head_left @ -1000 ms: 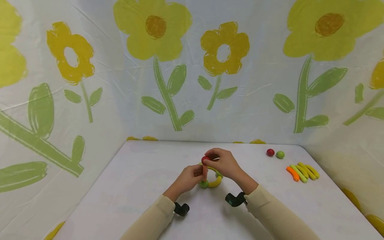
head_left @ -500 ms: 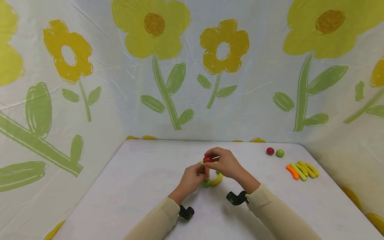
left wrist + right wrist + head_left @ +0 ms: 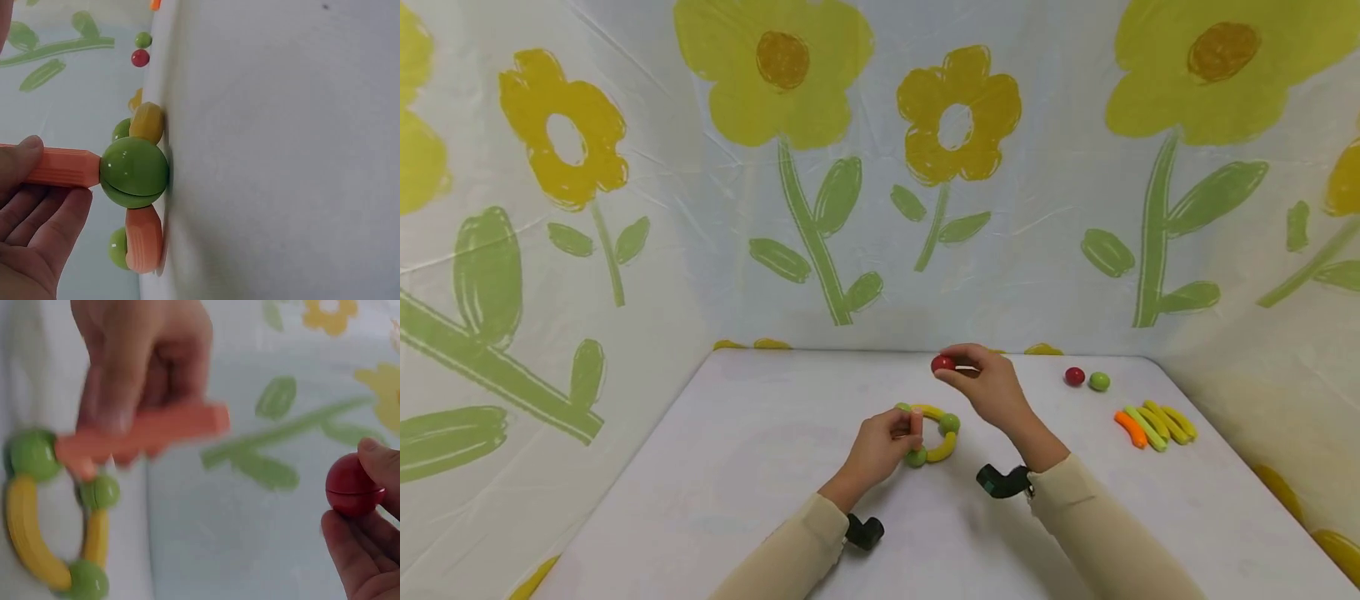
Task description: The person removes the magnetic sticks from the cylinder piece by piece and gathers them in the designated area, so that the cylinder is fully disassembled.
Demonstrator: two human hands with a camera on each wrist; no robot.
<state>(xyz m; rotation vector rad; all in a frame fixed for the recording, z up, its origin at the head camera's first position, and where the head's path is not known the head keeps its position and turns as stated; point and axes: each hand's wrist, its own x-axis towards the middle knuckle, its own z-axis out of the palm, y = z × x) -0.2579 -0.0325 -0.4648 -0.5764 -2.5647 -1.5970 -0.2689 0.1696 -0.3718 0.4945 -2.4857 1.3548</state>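
We see left hand (image 3: 880, 446) pinching coral rod (image 3: 65, 167) between thumb and fingers; rod upright, foot touching green ball (image 3: 134, 170) just below fingertips. Ring (image 3: 942, 450) with that ball, yellow curved pieces (image 3: 29, 531) lies beneath and right of left fingers. Right hand (image 3: 992, 387) grips red ball (image 3: 351, 487) in thumb and fingertips, raised, apart from rod. Well right of right fingers, we find second red ball (image 3: 1075, 377), loose green ball (image 3: 1100, 381), row of long pieces (image 3: 1147, 432).
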